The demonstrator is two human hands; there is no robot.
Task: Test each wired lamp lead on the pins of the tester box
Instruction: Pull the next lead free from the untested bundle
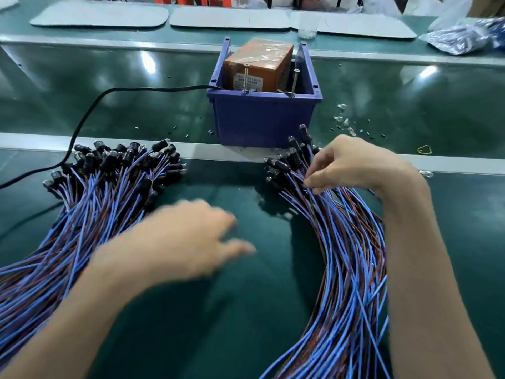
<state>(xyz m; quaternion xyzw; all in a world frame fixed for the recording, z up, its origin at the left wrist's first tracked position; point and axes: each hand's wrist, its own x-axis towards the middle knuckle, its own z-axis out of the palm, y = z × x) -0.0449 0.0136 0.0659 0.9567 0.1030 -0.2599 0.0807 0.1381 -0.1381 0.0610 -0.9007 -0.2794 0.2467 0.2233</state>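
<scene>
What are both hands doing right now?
Left hand: open, blurred, holding nothing.
Right hand: pinching blue-and-brown wired lamp leads.

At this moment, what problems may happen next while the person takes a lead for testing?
1. The right hand pinches wires inside the tangled right pile; pulling may drag neighbouring leads along or snag them.
2. The left pile lies close by, and the left hand is blurred between the piles; the two lots might get mixed.
3. The two pins stand bare in the blue bin; a finger could touch them.
</scene>
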